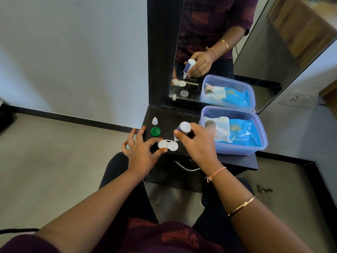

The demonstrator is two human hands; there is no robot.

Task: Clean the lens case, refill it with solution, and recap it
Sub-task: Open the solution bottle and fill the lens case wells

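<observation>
A person sits before a tall mirror (209,42) set on a dark worktop (167,115). A lilac plastic box (237,148) holding a blue packet stands at the worktop's right end. The right hand (198,145) has its fingers curled round an upturned solution bottle (184,128), base up and nozzle tipped down and to the left. The left hand (141,150) lies with its outer fingers spread, thumb and forefinger pinching the left end of the white lens case (168,145).

The case lies flat near the worktop's front edge, between the two hands, uncapped, with its long axis running left to right. The bottle's nozzle sits just beside the case's right-hand well, so the right hand is the nearer one for filling it; whether solution is flowing cannot be told. To judge by this, refilling is the step in hand, and recapping is not yet done.

A green cap (155,131) rests behind the case, and a small clear nozzle cap (154,121) stands just beyond it.
</observation>
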